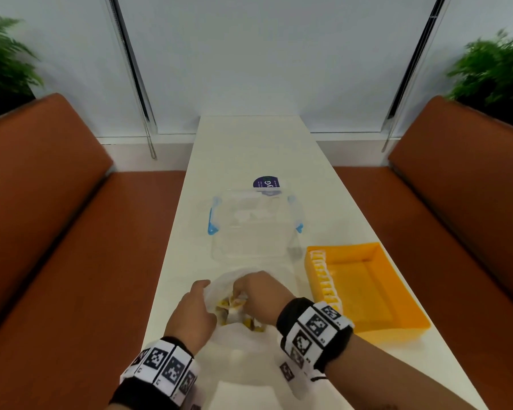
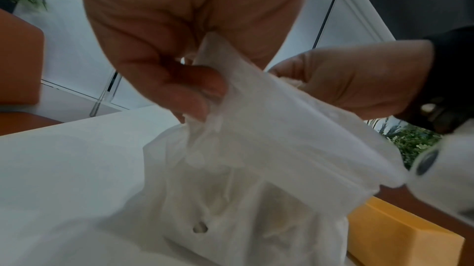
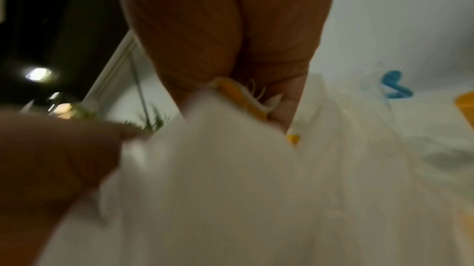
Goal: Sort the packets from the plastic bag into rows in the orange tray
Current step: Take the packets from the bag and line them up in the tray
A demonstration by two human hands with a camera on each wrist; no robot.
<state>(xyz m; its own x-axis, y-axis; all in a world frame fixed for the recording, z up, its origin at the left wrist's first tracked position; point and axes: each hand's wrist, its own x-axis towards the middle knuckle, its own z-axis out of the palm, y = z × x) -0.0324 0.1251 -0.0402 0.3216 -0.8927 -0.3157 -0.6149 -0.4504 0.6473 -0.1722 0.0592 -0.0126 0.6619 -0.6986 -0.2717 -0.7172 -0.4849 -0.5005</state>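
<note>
Left hand [image 1: 193, 316] pinching rim of plastic bag [image 2: 256, 169] btw thumb + fingers, holding mouth open. Right hand [image 1: 259, 295] down inside bag mouth, fingers curled on a packet [image 3: 239, 96]: yellow/white, seen at fingertips in right wrist view, blurred. How many gripped: can't tell.

Rest of packets [image 1: 234, 309] loose in bag, on white table [image 1: 249, 149] close to the person. Orange tray [image 1: 397, 321] just right of bag; one row of packets [image 1: 323, 276] stood along its left wall, rest of floor bare. Clear lidded box w/ blue clips [image 1: 251, 226] behind bag, not in play.

Handling, judged:
- Packets light, small, soft-sided, prob. slick film. Pinch by flat faces or crimped end, not corners.
- Gentle squeeze; contents likely shift, seams could pop.
- Bag thin, limp, no shape of own: collapses if rim released, so keep rim hold.
- Film may cling to the packets on the way out; lift slow.
</note>
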